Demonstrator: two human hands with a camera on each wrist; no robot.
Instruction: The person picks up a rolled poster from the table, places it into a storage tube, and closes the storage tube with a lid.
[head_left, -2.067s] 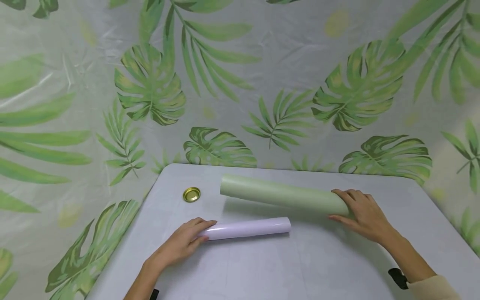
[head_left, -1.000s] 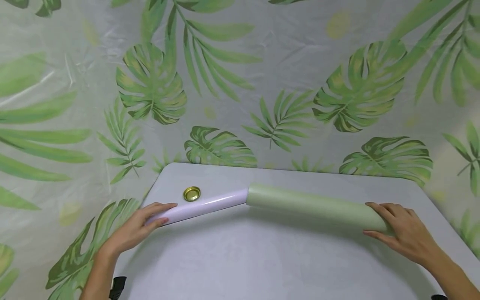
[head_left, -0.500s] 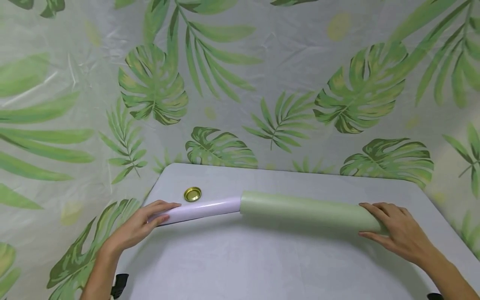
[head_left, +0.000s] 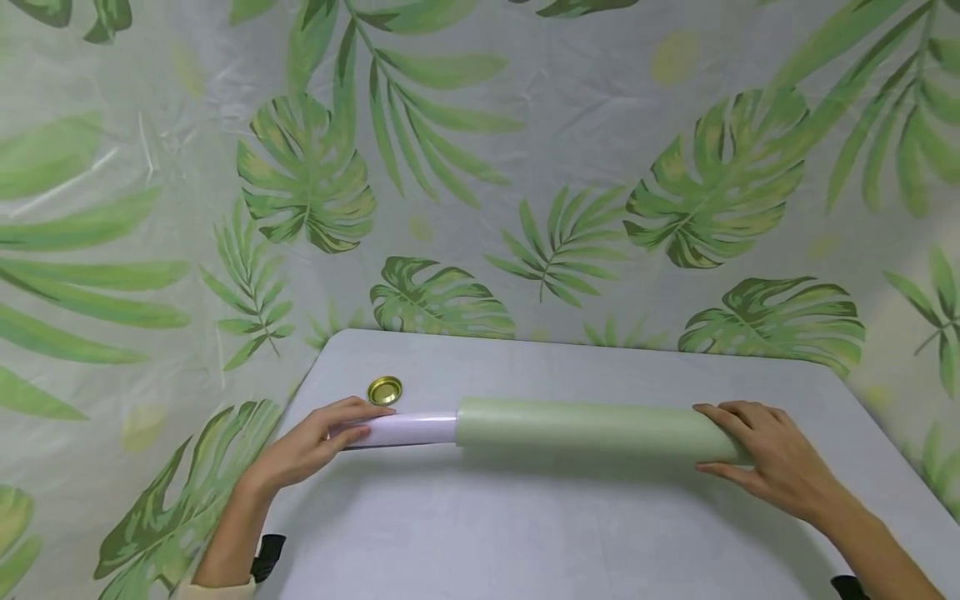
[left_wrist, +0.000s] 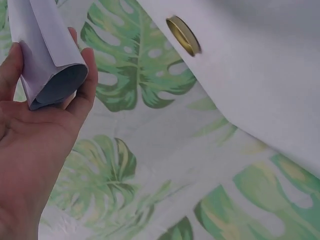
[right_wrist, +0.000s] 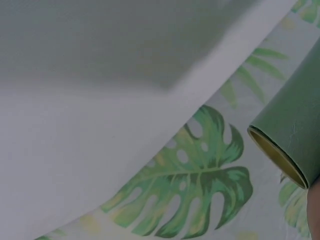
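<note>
A light purple rolled sheet of paper [head_left: 416,429] stands partly inside the left end of a pale green cardboard tube [head_left: 577,427]. My left hand [head_left: 311,442] grips the roll near its outer end, thumb and fingers on opposite sides. In the left wrist view the open end of the paper roll [left_wrist: 47,47] shows its overlapping edge. My right hand [head_left: 772,454] holds the tube by its right end, just above the table. Gold colour shows at that end of the green tube [right_wrist: 290,130] in the right wrist view. How far the paper reaches inside is hidden.
A round gold lid [head_left: 385,390] lies on the white table [head_left: 525,533], behind my left hand and near the left edge. A leaf-patterned sheet [head_left: 450,208] rises behind the table and runs down its left side.
The paper roll was apart from the tube, then entered its left end. Since then both hands have drawn closer, leaving less paper showing, and tube and roll have come nearly into line.
</note>
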